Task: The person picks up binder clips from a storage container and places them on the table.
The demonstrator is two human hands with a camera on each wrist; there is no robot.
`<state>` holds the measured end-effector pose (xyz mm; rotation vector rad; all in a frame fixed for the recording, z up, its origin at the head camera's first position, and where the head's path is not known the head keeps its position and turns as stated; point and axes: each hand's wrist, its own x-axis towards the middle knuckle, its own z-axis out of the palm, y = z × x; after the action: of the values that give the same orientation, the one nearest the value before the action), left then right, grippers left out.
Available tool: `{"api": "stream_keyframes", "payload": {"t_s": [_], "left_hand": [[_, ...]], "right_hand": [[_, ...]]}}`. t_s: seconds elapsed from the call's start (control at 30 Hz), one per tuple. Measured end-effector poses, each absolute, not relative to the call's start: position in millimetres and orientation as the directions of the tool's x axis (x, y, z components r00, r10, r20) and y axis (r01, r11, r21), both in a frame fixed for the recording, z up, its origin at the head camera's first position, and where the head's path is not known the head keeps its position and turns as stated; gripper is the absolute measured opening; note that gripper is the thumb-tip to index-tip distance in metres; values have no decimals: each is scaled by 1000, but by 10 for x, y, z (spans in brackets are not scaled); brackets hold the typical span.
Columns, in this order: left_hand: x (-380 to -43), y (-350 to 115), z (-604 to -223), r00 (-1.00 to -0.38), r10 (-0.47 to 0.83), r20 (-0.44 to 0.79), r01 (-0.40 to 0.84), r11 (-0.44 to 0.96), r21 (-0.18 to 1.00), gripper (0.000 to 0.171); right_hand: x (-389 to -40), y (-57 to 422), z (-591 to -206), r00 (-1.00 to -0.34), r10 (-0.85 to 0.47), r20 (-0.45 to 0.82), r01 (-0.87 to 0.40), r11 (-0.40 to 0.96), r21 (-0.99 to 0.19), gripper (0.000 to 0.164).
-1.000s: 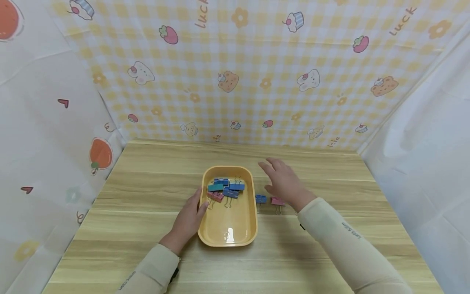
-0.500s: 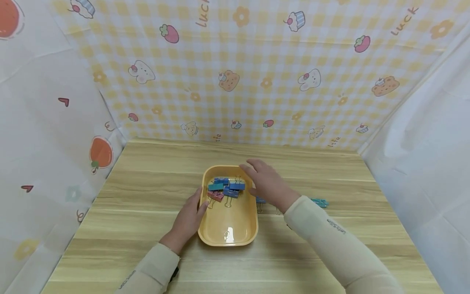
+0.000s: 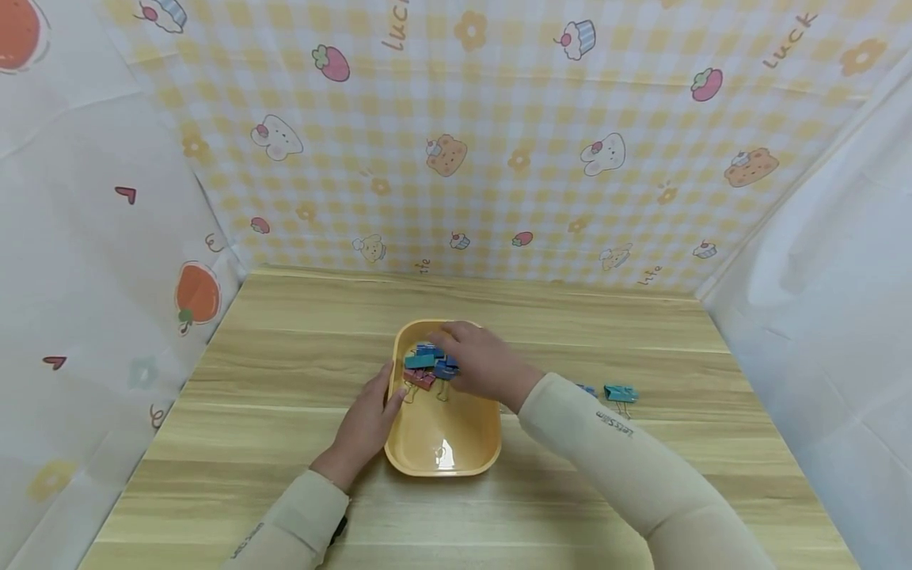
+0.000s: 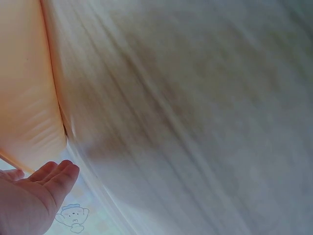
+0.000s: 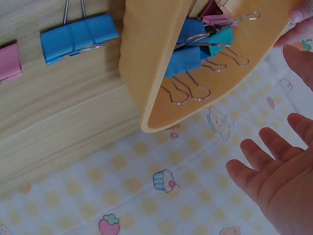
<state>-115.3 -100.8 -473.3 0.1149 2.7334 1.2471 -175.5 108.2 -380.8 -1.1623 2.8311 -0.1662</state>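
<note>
My left hand (image 3: 365,423) holds the left wall of a yellow plastic tray (image 3: 442,431), thumb over the rim and fingers along the outside. In the tray's far half lie several binder clips: a teal binder clip (image 3: 419,361), a pink binder clip (image 3: 419,381) and blue ones (image 5: 185,61). Over these clips my right hand (image 3: 484,364) reaches across the tray's right rim, hiding part of them in the head view. The right wrist view shows its fingers (image 5: 247,177) spread and relaxed, with nothing between them.
To the right of the tray, a teal binder clip (image 3: 621,393) lies on the wooden table (image 3: 299,332). A blue binder clip (image 5: 80,36) and a pink one (image 5: 10,61) are also on the table, largely hidden by the right arm in the head view. A patterned cloth (image 3: 499,119) hangs behind.
My right hand has moved left from above the table beside the tray to over the clips inside it, uncovering the teal clip on the table. My left hand has stayed on the tray.
</note>
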Motion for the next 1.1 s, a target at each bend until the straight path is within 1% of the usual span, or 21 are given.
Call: {"api": "stream_keyframes", "payload": {"t_s": [0.17,0.27,0.47,0.73,0.97,1.1], "left_hand": [[-1154,-1010,-4732,-988,132,-81,25,653,757,62],[-1159,-1012,-4746,-989,134,-70,34,651,759,62],[-1167,-1014,-4773,-988,140,-59,47,647,761,63],[-1161,-1014,-4780,-989,130,-68,36,664,747,62],[-1156,-1011,-4775,-988,136,-67,41,665,746,62],[-1165,-1013,-4774,-989,136,-63,44,666,745,63]], "right_hand": [[-1783,976,-3850,-680,-729,-73,-721,684,-111,74],[-1794,914,-3843,-682,-721,-124,-712,693,-110,75],[-1815,829,-3840,-681,-709,-181,-707,702,-91,70],[-1854,740,-3905,-676,-713,-186,-722,691,-27,66],[-1871,669,-3958,-657,-738,-154,-747,664,7,52],[-1881,634,-3980,-645,-746,-168,-759,651,23,51]]}}
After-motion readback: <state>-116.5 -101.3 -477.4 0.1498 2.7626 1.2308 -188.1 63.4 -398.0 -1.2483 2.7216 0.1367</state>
